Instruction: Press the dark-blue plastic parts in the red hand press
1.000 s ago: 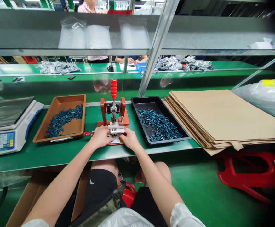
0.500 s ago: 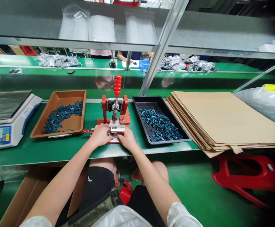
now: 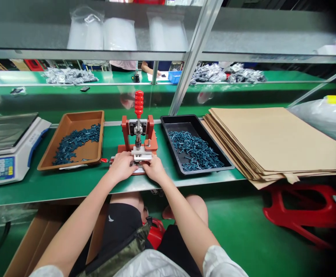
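Note:
A small red hand press (image 3: 138, 135) with an upright red-knobbed lever (image 3: 139, 104) stands on the green bench. My left hand (image 3: 122, 166) and my right hand (image 3: 154, 168) rest at its white base plate, fingers curled and pinched together right under the ram. What the fingertips hold is too small to make out. Left of the press a brown tray (image 3: 69, 119) holds dark blue parts (image 3: 77, 141). On the right, a black tray (image 3: 182, 125) contains a heap of similar dark parts (image 3: 195, 151).
A weighing scale (image 3: 7, 148) sits at the far left. A stack of cardboard sheets (image 3: 271, 140) lies on the right, with a red stool (image 3: 306, 211) below it. Another person's hands work at the far bench behind the shelf frame (image 3: 191, 54).
Both hands stay at the press base with only slight finger shifts. The view has tilted down a little and drifted sideways.

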A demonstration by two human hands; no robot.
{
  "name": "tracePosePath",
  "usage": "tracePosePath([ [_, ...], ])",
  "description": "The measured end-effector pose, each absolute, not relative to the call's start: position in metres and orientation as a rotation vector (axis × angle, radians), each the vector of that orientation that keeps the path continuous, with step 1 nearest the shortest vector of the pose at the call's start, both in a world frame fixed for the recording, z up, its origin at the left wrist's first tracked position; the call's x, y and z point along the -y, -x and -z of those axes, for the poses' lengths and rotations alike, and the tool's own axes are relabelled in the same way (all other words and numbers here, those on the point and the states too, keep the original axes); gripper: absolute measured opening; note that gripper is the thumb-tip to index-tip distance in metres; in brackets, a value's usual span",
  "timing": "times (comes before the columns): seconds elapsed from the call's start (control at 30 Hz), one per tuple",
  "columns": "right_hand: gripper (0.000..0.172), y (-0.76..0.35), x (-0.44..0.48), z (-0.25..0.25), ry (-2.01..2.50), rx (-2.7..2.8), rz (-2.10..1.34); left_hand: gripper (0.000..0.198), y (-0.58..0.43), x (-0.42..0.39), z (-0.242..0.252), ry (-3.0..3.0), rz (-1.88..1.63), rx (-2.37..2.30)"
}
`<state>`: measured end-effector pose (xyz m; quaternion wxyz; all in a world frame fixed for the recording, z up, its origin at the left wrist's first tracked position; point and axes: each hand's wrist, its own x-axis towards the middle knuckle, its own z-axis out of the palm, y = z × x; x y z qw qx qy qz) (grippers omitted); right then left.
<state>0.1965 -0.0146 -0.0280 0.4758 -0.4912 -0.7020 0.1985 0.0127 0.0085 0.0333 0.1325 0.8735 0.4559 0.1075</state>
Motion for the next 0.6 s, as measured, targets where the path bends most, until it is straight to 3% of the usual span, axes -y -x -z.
tracePosePath([
  [0.13, 0.025, -0.196, 0.016, 0.024, 1.167, 1.716, -0.506, 0.030, 0.023, 0.004, -0.031, -2.502, -0.872, -1.498],
  [0.27, 0.024, -0.196, 0.015, 0.024, 1.219, 1.718, -0.535, 0.048, 0.040, -0.016, -0.024, -1.879, -1.362, -1.596],
  [0.33, 0.023, -0.196, 0.014, 0.026, 1.204, 1.702, -0.543, 0.059, 0.027, -0.027, -0.017, -1.703, -1.385, -1.400],
  [0.47, 0.023, -0.199, 0.011, 0.028, 1.153, 1.663, -0.615, 0.077, -0.006, -0.027, -0.006, -1.967, -1.138, -1.318],
  [0.6, 0.024, -0.206, 0.005, 0.029, 1.319, 1.581, -0.810, 0.073, -0.007, -0.026, -0.013, -1.900, -1.127, -1.327],
])
